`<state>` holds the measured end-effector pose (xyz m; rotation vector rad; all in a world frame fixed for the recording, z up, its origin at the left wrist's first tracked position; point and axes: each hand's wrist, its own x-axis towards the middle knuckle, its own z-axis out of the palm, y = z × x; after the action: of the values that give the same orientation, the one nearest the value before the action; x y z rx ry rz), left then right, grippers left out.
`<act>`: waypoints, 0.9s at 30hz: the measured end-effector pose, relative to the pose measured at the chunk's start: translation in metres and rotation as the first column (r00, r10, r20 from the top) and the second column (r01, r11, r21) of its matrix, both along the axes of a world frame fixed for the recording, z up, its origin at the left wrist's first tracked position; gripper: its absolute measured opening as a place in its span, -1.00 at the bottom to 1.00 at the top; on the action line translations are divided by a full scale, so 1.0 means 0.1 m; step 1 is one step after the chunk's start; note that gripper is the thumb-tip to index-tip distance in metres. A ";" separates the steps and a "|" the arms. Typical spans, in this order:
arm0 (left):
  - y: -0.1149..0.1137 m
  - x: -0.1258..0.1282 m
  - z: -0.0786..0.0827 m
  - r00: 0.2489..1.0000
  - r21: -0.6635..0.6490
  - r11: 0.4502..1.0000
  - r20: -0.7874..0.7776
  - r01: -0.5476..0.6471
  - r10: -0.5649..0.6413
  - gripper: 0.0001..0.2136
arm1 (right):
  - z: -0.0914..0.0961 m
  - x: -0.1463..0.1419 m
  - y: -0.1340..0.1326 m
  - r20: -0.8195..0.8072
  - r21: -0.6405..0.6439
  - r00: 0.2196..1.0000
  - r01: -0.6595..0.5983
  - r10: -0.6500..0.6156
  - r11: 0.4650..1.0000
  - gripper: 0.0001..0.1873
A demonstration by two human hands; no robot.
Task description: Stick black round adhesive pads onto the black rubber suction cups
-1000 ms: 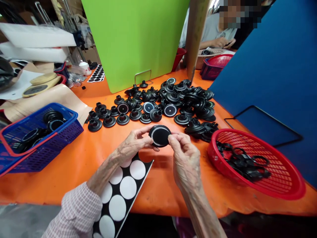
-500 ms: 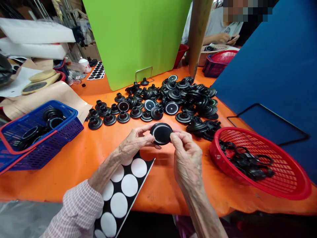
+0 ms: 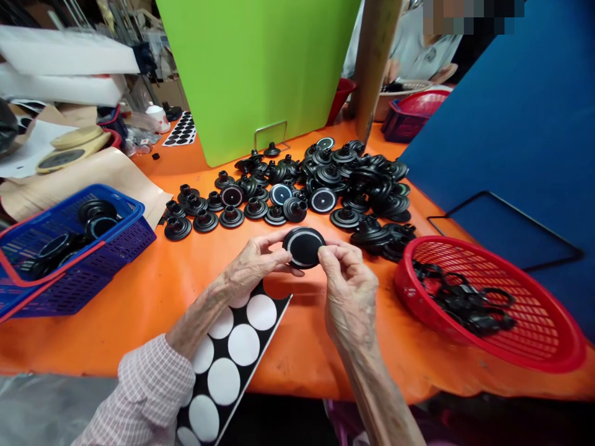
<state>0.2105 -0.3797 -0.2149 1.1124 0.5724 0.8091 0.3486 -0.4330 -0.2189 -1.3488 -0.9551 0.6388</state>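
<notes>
Hardly anything has shifted in the last second: left hand (image 3: 253, 263) and right hand (image 3: 351, 291) keep the disc (image 3: 304, 246) pinched by its rim between fingertips, just above the table (image 3: 139, 297) and beyond the sticker sheet (image 3: 232, 347). It looks light, stiff and smooth, so the rim seems the surest hold, away from the dark face inside its pale ring. Its underside is hidden, and whether that face is a stuck-on pad or bare moulding is hard to make out.

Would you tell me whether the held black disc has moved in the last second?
No. The black disc keeps the same offset from the white-ringed part behind it; both drift together as the camera moves.
</notes>
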 end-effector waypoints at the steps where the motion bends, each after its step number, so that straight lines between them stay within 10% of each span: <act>1: 0.00 0.00 -0.01 1.000 0.003 1.000 0.000 0.003 -0.003 -0.59 | 0.00 0.00 0.00 0.006 0.000 1.000 0.007 -0.007 1.000 -0.74; 27: -0.01 0.01 -0.04 0.993 -0.026 0.994 -0.049 -0.106 0.104 -0.62 | -0.22 -0.10 0.07 0.388 0.121 0.904 0.146 -0.182 0.982 -0.83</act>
<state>0.2111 -0.3807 -0.2189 1.0849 0.6852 0.8644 0.3388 -0.4255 -0.2406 -1.4908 -1.1633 0.1889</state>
